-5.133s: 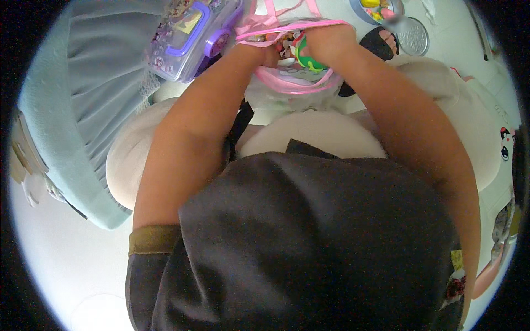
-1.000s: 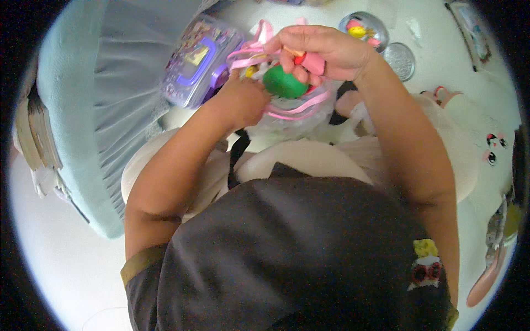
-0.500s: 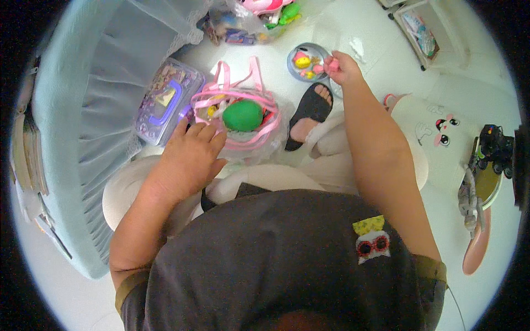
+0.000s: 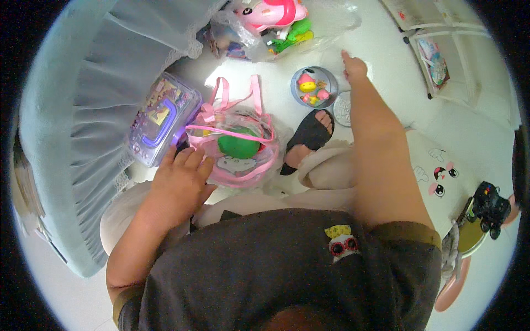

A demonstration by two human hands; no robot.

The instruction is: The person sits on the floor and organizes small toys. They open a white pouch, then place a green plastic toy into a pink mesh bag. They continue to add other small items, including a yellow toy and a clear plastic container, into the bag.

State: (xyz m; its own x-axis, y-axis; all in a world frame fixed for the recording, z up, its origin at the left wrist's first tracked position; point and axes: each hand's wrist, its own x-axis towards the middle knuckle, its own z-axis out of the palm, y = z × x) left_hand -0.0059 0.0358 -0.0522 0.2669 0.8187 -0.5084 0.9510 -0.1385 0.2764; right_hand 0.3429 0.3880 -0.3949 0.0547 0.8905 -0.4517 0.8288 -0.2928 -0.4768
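Observation:
My left hand (image 4: 185, 176) is open, palm down, with its fingers spread at the near left edge of a clear plastic bag (image 4: 251, 177) trimmed in pink. A green egg-shaped toy (image 4: 238, 145) sits inside that bag. Close to the fingertips is a clear case (image 4: 146, 151) with a purple handle. Farther right, my right hand (image 4: 356, 67) is low over the floor, beyond a round grey tin (image 4: 295, 95) of small pink and yellow toys (image 4: 307, 84). Its forefinger and thumb are bent around the edge of something pale and see-through, which I cannot make out.
A round silvery lid (image 4: 343, 109) lies beside the tin, near my sandalled foot (image 4: 312, 138). At the back is a clear bag (image 4: 234, 34) of toys, including a pink one (image 4: 273, 14). A skirted bed (image 4: 72, 165) borders the left, and a white rack (image 4: 461, 77) stands back right.
My right hand has moved away from the tin, toward the floor at its far right; the pink piece no longer shows in it. My left hand stays by the pink-trimmed bag. The view has shifted.

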